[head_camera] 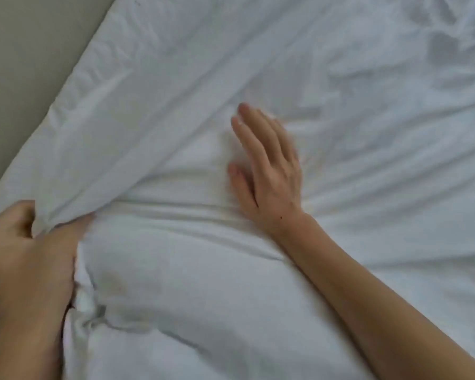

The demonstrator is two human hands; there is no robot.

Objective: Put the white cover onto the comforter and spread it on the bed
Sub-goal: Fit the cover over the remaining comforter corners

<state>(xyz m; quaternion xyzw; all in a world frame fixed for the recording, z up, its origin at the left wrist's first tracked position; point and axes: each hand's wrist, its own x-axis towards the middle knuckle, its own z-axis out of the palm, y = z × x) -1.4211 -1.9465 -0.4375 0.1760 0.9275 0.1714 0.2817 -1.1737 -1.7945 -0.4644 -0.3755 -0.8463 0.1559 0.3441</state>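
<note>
Tightly, left hand (25, 259) w/ curled fingers pinches a bunched corner of the one wrinkled white fabric cover (176, 111), which fills nearly the whole view. Right hand (266, 171), fingers straight & spread, presses flat mid-cover. Beige surface (30, 50) upper left.

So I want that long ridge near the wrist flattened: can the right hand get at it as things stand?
Probably yes. The right hand lies flat and free on the white cover, the ridge runs just beside its wrist with nothing between, and the left hand grips bunched cover further left.
</note>
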